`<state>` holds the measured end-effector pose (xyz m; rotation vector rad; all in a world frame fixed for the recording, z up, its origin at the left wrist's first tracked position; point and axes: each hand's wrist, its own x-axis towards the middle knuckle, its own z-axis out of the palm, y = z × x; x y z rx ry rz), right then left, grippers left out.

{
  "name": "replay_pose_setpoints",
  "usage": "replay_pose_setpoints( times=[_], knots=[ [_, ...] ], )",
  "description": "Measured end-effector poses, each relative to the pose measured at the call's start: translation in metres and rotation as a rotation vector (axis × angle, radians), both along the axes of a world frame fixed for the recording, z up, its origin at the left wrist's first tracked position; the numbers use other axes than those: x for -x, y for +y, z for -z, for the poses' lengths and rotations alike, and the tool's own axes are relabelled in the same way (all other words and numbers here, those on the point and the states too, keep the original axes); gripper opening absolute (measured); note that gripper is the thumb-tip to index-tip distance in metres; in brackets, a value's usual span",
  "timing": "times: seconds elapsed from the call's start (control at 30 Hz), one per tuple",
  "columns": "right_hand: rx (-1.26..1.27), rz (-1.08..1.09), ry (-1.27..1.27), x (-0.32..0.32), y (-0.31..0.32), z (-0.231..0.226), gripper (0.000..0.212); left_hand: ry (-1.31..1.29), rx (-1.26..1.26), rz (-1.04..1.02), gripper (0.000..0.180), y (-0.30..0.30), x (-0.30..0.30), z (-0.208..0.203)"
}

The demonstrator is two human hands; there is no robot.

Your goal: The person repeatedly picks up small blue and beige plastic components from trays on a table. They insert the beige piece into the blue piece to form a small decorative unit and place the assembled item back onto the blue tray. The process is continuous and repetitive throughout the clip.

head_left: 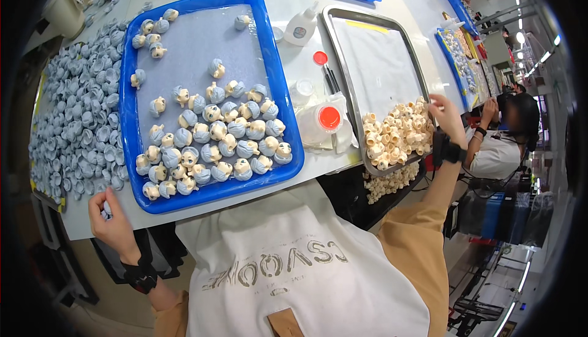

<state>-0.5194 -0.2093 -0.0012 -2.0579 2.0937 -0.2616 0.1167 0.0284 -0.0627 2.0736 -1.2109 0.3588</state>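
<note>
At the lower left edge of the table, my left hand (pixel 114 228) is closed around a small pale-blue doll hair piece (pixel 107 211). Beside it spreads a big heap of similar cup-shaped hair pieces (pixel 82 113). My right hand (pixel 449 118) reaches over the right rim of a metal tray (pixel 350 86), its fingers bent together at a pile of cream doll head parts (pixel 395 133). What those fingertips hold, if anything, is too small to make out. Between my hands, a blue tray (pixel 267 49) carries many doll heads (pixel 212 113) with blue hair fitted and painted faces.
Between the trays stand a white squeeze bottle (pixel 301 27), a jar with a red lid (pixel 329 117), and dark pens or brushes (pixel 331 79). More cream parts (pixel 392 182) lie below the metal tray. A co-worker (pixel 499 144) sits at the right near another blue tray (pixel 454 61).
</note>
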Motion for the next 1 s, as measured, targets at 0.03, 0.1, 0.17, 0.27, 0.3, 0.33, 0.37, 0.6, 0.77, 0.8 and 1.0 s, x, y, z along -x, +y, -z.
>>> replay_pose_setpoints(
  times=[0.03, 0.1, 0.17, 0.27, 0.3, 0.33, 0.37, 0.6, 0.77, 0.8, 1.0],
  knots=[
    [0.000, -0.007, -0.037, -0.004, -0.008, 0.000, 0.033, -0.005, 0.000, -0.011, 0.011, 0.001, -0.001, -0.001],
    [0.005, -0.081, 0.025, -0.015, -0.020, -0.001, 0.028, 0.010, 0.017, -0.024, 0.012, 0.003, -0.001, -0.002],
    [-0.089, -0.104, 0.090, -0.023, -0.028, -0.001, 0.023, 0.051, 0.052, -0.029, 0.013, 0.005, -0.002, -0.001],
    [-0.138, -0.078, 0.111, -0.023, -0.034, 0.000, 0.021, 0.152, 0.184, -0.013, 0.009, 0.015, -0.019, 0.008],
    [-0.139, -0.085, 0.133, -0.023, -0.034, 0.001, 0.023, 0.348, 0.249, 0.074, 0.010, 0.017, -0.014, 0.001],
    [-0.128, -0.077, 0.134, -0.026, -0.033, -0.002, 0.019, 0.545, 0.314, 0.164, 0.010, 0.016, -0.003, -0.012],
    [-0.062, -0.084, 0.134, -0.025, -0.031, -0.004, 0.018, 1.200, 0.506, 0.504, 0.011, 0.021, -0.020, -0.018],
    [0.261, -0.199, -0.515, -0.126, 0.030, -0.053, 0.015, 2.764, 0.889, 0.506, 0.021, 0.005, 0.021, -0.064],
    [0.063, -0.700, -1.018, -0.245, 0.119, -0.058, 0.021, 2.934, 0.516, 0.436, 0.030, -0.022, 0.049, -0.066],
    [-0.065, -0.743, -1.106, -0.260, 0.126, -0.058, 0.030, 2.877, 0.400, 0.547, 0.031, -0.026, 0.053, -0.065],
    [-0.514, -0.636, -1.546, -0.308, 0.145, -0.021, 0.031, 2.487, -0.181, 1.012, 0.042, -0.036, 0.089, -0.063]
  ],
)
